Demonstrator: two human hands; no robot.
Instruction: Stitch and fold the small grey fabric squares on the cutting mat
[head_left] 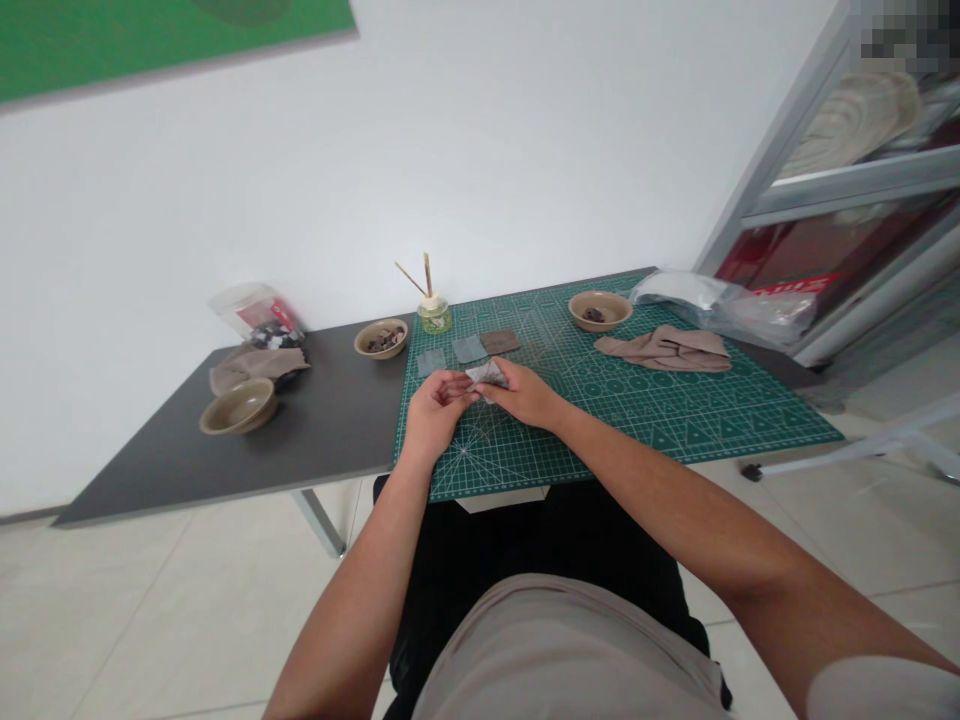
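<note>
Over the green cutting mat [517,450], my right hand [529,393] pinches a small grey piece of cloth [486,373] between thumb and fingers. It looks folded or pouch-like; whether anything is inside cannot be seen. My left hand [441,403] meets it from the other side, fingers curled and fingertips at the cloth's lower left edge. Just beyond my hands lie flat small squares of fabric: a grey-blue one [431,362], a pale blue one [469,348] and a brown one [500,342].
A bowl of dark pieces [369,350], a reed diffuser [435,316] and a bowl with few pieces [611,318] stand at the back. Brown cloth [667,350] and clear plastic [720,298] lie right. Left are another bowl [217,418], cloth [281,366] and a plastic bag [244,305].
</note>
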